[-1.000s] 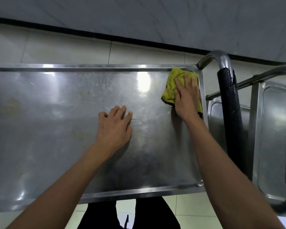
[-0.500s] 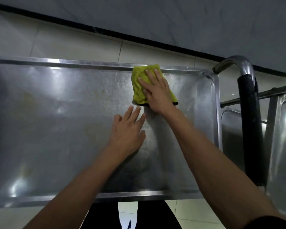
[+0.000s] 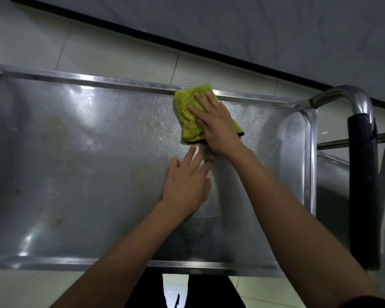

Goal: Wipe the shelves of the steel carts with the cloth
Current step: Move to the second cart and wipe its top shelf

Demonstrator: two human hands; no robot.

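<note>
- Pale floor tiles [image 3: 120, 56] and a dark baseboard strip [image 3: 187, 46] behind; steel cart top shelf [image 3: 98, 163] across most of the head view, seen from above.
- Right hand [image 3: 216, 123] flat on the yellow-green cloth [image 3: 188, 114], fingers straight and spread, pressing it to the shelf against the far rim [image 3: 120, 82], right of centre.
- Left hand [image 3: 187, 181] flat on bare steel just below the cloth, fingers straight, holding nothing; apparently bracing.
- Faint brownish marks [image 3: 56, 223] and smears on the left half of the shelf; judged not yet wiped.
- Right end near the black-padded handle [image 3: 362, 185] looks more even, though glare makes that hard to confirm.
- Second steel cart [image 3: 333, 174] at the right edge, partly in view; no sign either way of wiping there.
- Lower shelves hidden beneath the top one; state cannot be told.
- Overall judgement: early to midway; rest of this shelf, any lower shelves and the neighbouring cart likely left to do.
</note>
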